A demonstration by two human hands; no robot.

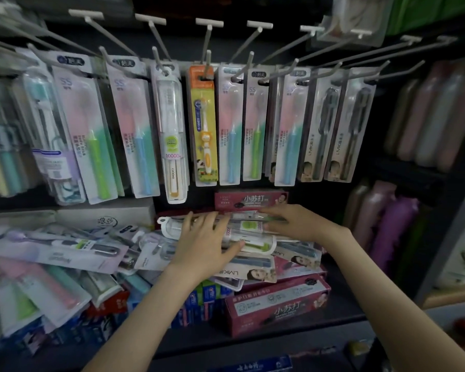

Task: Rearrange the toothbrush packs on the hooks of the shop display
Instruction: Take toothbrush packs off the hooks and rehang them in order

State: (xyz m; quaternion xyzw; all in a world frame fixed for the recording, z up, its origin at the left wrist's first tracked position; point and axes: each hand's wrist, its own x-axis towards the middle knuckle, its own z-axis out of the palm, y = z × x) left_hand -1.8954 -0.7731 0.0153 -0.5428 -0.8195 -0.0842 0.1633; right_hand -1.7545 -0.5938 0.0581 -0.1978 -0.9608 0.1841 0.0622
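Landmark: the clear-cased toothbrush packs (pixel 220 232) lying flat on the loose heap below the hook row; all places are given from these.

Packs, position: on top of the pile, just under the red toothpaste box (pixel 251 201) and above the LMK card pack (pixel 253 272). There seem to be two or three cases stacked; the exact count is not readable.

Packs, long axis: roughly left to right across the view, with the hang-hole end at the left.

Left hand (pixel 202 245): lying on the left-middle of the packs, palm down, fingers spread toward the hang-hole end, thumb along the near edge. Touching, but whether it has closed into a grip cannot be told.

Right hand (pixel 293 224): at the right end of the packs, fingers extended leftward along the top case, loosely curved. Contact looks likely; a firm hold is not shown.

Nearer hand: both are on the packs; the left covers more of them.

Forearms: both come up from the bottom of the view and converge on the packs, wrists slightly raised.

Hooks: the hanging white-cased toothbrush pack (pixel 171 130) of the same make is straight above the landmark's left end, beside the orange children's toothbrush pack (pixel 203 124).

Judgement: the lift calls for turning the long axis from flat to upright, hang-hole end up, toward that hook above.
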